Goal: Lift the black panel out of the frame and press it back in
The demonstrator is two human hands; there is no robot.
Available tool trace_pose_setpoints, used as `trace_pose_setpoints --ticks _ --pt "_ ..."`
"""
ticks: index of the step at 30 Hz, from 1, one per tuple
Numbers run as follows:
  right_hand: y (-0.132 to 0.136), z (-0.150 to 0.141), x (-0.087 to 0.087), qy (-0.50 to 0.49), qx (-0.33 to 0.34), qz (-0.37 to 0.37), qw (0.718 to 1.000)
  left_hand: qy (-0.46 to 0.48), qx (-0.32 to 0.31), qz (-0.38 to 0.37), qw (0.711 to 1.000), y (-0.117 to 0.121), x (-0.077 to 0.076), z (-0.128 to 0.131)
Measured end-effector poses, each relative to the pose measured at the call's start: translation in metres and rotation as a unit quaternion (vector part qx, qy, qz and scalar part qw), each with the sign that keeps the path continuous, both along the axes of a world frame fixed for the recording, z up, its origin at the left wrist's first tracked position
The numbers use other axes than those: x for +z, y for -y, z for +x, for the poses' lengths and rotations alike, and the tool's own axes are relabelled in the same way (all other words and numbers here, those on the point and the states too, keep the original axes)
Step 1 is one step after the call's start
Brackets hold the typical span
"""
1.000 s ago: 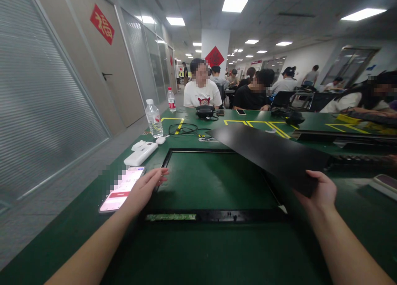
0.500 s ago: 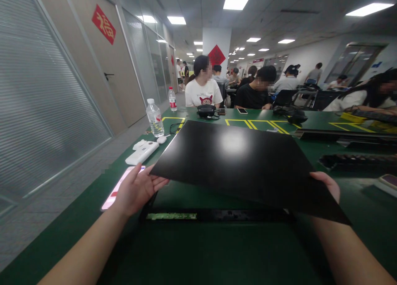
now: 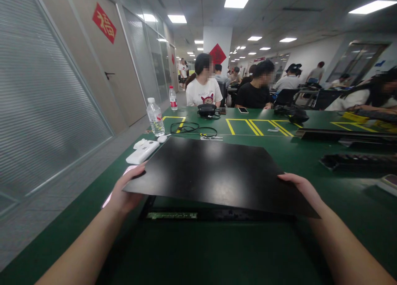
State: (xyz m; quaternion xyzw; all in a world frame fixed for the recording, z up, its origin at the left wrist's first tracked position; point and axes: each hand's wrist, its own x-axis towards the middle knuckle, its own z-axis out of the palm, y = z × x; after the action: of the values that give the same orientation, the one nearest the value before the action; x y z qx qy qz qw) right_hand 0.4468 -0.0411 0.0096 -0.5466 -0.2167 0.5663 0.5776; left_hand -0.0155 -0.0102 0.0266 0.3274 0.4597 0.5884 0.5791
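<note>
A large black panel [image 3: 214, 175] hangs nearly flat just above a black rectangular frame [image 3: 214, 214] that lies on the green table [image 3: 341, 210]. My left hand [image 3: 125, 196] grips the panel's near left corner, thumb on top and fingers hidden beneath. My right hand [image 3: 302, 188] holds the near right edge, with its fingers under the sheet. Only the frame's near bar, with a green strip on it, shows below the panel.
A pink phone [image 3: 107, 200] peeks out by my left hand. A white device [image 3: 142, 151], a water bottle [image 3: 155, 118] and a black cable [image 3: 192, 129] lie beyond. Dark panels [image 3: 356, 161] sit at right. Several people sit at the far side.
The black panel swung from my right hand alone over the frame, my left hand took its left corner, and it has come down nearly flat onto the frame.
</note>
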Motion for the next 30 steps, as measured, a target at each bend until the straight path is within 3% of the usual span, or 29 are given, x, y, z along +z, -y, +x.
trace_pose_setpoints --ticks 3,11,21,26,30 --pt "-0.001 -0.006 0.001 -0.04 0.095 -0.032 0.994 0.02 0.036 0.005 0.999 0.0 0.001 -0.002" --pt "-0.008 -0.001 -0.009 -0.001 0.118 0.006 0.993 0.022 0.045 0.057 0.997 0.002 0.006 0.0" --pt "-0.01 0.002 -0.007 0.088 0.02 -0.01 0.996 -0.014 0.013 0.056 0.998 0.003 0.004 0.002" --pt "-0.011 0.003 -0.012 0.147 -0.004 0.004 0.989 -0.036 0.027 0.058 0.997 0.003 0.001 0.004" --pt "-0.013 0.004 -0.015 0.148 -0.034 0.012 0.988 -0.04 0.004 0.071 0.997 0.002 -0.003 0.004"
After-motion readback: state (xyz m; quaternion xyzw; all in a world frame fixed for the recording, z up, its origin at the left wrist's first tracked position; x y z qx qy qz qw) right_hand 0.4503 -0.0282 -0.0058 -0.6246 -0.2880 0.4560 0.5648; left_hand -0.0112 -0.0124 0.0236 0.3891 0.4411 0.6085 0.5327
